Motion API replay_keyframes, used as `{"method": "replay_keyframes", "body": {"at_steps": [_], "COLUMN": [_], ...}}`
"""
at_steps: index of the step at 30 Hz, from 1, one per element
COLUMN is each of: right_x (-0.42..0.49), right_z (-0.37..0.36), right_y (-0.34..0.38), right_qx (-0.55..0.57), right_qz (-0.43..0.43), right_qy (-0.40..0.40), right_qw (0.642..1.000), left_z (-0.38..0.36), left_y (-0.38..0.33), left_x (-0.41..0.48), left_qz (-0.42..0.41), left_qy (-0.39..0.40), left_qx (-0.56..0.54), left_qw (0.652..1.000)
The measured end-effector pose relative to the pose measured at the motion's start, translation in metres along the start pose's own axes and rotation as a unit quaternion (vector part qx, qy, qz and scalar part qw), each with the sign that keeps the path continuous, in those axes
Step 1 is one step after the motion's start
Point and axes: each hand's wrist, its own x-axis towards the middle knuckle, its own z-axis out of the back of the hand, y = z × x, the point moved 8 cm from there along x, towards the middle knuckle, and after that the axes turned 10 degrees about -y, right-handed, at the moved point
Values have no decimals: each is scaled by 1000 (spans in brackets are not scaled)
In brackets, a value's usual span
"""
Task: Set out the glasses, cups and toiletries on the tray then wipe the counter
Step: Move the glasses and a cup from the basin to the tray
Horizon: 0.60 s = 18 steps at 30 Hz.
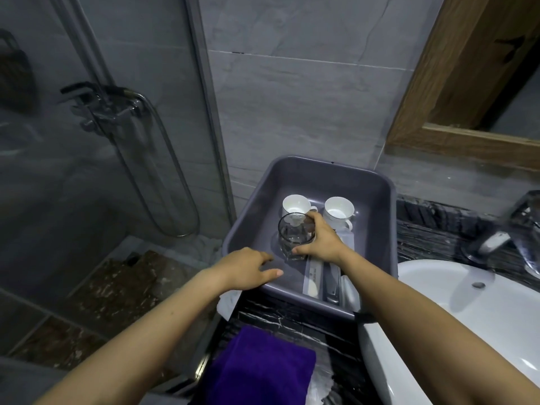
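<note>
We look down at a deep grey tray (377,200) set on a dark marbled counter (429,235), w/ its back rim against the tiled wall. Left of the tray the counter ends at once, dropping to the shower floor; the tray's left rim sits at or just past that edge. Right of the tray, its rim is very near a white basin (467,305). In front of the tray lies a folded purple cloth (260,366), w/ a strip of bare counter between.

Inside the tray, two white cups (295,204) stand upright side by side at the back; flat toiletry packets (314,276) lie along the front-right. The floor at the tray's left-front is bare.

Our right hand (321,238) reaches in from the tray's front, fingers curled round a clear glass (295,236), thumb on its near side; the glass is upright, in front of the left cup. Our left hand (248,268) rests palm-down on the tray's front-left rim, fingers loosely spread, gripping nothing.
</note>
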Motion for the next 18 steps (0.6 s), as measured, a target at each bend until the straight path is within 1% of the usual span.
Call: {"method": "replay_keyframes", "body": {"at_steps": [6,9,11,14,16,18], "right_x": [-7,-8,-10,-15,-17,-20], "right_z": [17,33,46,65,75,82], "right_y": [13,30,46,74,92,108], "right_qx": [5,21,30,31,42,68], "right_qz": [31,37,46,63,71,75], "right_qy": [1,5,5,10,25,44], "right_qw": [999,999,998,998,996,994], "left_z": [16,19,25,40,48,54], "left_y": [3,1,-6,-20,-27,-30], "left_x": [17,28,33,34,36,40], "left_qz": [46,74,78,61,52,50], "left_qy": [-66,-101,-139,-203,-224,-244], "left_qx": [-48,-123,-200,-322,-371,-398], "left_qw": [996,985,967,923,900,883]}}
